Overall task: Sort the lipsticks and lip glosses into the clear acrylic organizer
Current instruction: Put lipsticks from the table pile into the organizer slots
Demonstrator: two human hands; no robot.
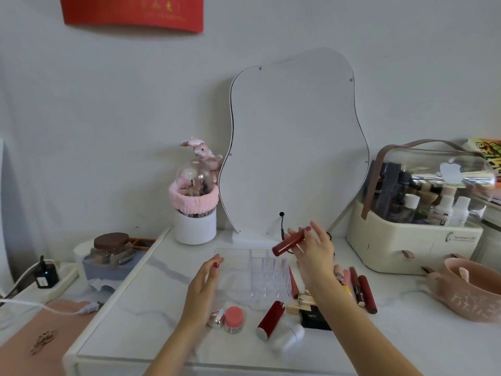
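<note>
We see the right hand (314, 251) pinching a glossy red lipstick (288, 243) (tilted) above the clear organizer (267, 275); left hand (207, 278) hovers, fingers relaxed.

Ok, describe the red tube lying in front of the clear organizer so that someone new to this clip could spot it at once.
Start at the wavy-edged mirror and come down to the clear acrylic organizer on the white tabletop. Just in front of the organizer, between the arms, lies the red tube with a silver end cap. It is thicker and glossier than the slim dark red sticks on the right, and it lies loose, unlike the lipstick pinched in the right hand.
</note>
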